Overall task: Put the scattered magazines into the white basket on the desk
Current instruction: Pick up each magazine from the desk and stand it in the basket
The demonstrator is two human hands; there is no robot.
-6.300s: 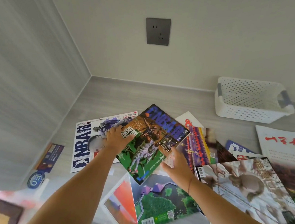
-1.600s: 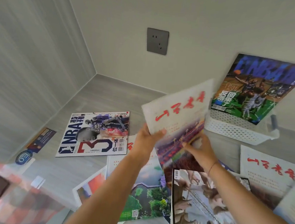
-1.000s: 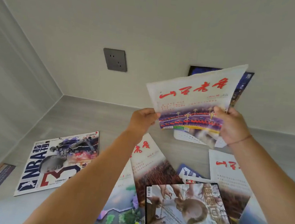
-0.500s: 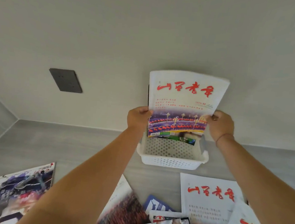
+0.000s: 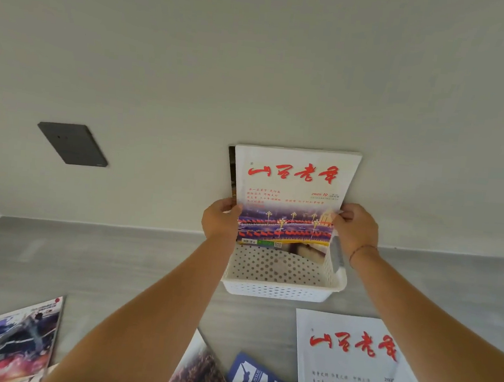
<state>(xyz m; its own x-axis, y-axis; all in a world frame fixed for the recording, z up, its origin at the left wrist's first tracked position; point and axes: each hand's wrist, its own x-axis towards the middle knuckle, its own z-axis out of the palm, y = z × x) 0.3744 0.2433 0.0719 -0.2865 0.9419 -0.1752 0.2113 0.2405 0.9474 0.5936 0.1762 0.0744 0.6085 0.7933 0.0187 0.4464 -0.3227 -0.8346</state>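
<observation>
Magazine (image 5: 293, 188) upright, long axis vertical, lower edge entering white basket (image 5: 279, 284) at desk (image 5: 117, 255) back edge; left hand (image 5: 221, 218), right hand (image 5: 355, 227) pinch its sides.

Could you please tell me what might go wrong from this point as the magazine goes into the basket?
1. The held magazine, gripped at its sides by the left hand and right hand, stands upright and rises far above the white basket. Once released, it may slump or topple forward.
2. A dark magazine stands just behind it. Pushing the held one down could catch or crumple it.
</observation>
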